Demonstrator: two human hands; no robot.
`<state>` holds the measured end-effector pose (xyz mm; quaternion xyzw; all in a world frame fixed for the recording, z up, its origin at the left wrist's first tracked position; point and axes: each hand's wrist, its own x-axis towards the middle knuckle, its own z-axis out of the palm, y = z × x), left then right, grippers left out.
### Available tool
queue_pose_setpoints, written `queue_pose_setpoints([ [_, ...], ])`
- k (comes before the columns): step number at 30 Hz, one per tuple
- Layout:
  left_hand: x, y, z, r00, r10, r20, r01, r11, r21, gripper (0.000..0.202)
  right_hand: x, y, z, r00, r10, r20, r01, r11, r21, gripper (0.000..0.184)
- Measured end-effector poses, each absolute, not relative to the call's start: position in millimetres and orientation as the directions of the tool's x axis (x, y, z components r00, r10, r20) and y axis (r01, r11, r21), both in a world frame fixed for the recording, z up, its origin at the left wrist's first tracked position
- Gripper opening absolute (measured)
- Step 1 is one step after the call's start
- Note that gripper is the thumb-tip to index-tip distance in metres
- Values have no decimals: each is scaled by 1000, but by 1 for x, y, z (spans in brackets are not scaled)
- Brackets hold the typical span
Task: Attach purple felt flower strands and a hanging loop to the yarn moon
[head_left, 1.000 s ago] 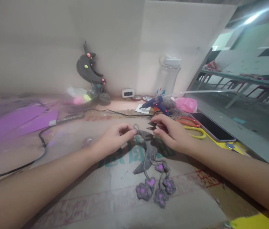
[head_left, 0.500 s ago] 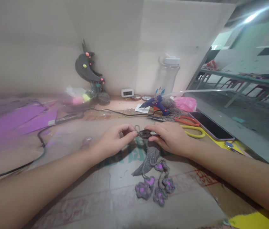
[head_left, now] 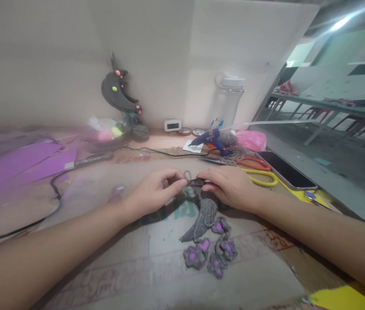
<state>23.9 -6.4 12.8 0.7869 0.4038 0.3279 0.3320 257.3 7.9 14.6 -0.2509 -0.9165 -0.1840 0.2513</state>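
Textured grey crescent (head_left: 206,213); corded grey charms (head_left: 192,256) lie beside it (purple-patched).

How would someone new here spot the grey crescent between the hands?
On the table, find the printed cardboard sheet. From between the left hand and right hand, the grey crescent curves down to a tip pointing left. Unlike the darker crescent against the wall, dotted pink and yellow-green, it has purple-patched charms beside it.

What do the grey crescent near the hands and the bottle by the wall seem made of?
Grey crescent: apparently yarn-covered, matte; its rough, stringy surface suggests it. Bottle: probably smooth, translucent plastic, judging by its see-through body, though glass is possible.
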Motion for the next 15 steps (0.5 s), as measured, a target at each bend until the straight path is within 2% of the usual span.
queue_pose_setpoints([
  [5,24,-6,12,460,861,216,415,-424,805,25,259,9,13,-747,382,544,549,816,180,37],
  [11,24,-6,10,448,876,179,410,-379,829,27,260,9,13,-704,472,530,583,811,52,43],
  [15,25,-6,12,441,880,178,422,-378,824,27,260,8,13,-725,449,522,562,824,72,46],
])
